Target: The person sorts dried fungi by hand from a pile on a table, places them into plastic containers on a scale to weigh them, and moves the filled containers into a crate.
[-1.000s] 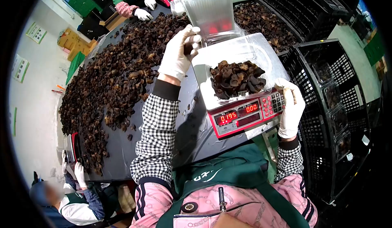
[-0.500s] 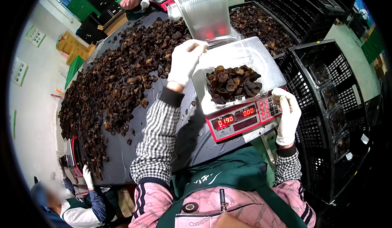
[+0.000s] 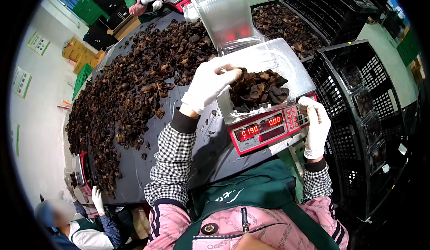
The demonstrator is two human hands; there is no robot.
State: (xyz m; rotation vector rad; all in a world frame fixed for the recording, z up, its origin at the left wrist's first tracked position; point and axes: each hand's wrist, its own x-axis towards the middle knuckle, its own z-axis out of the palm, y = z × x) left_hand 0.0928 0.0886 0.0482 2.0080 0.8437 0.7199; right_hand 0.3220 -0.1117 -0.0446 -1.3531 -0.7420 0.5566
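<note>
Dark curled pieces (image 3: pixel 260 91) heaped in a clear tray (image 3: pixel 264 106) on a red scale (image 3: pixel 272 132)

Extends left hand (image 3: pixel 208 86) to the heap's upper-left edge, thumb and fingers close together; cannot tell whether around a piece. Holds right hand (image 3: pixel 317 124) beside the keypad (image 3: pixel 295 116), fingers bent and narrow; cannot tell whether gripping anything. Shows 0.190 and 0.00 on the lit displays (image 3: pixel 250 131). Just behind the scale, a stack of clear boxes (image 3: pixel 221 15); at left, a broad spread of similar pieces (image 3: pixel 134 93) on the gray table (image 3: pixel 143 174).
</note>
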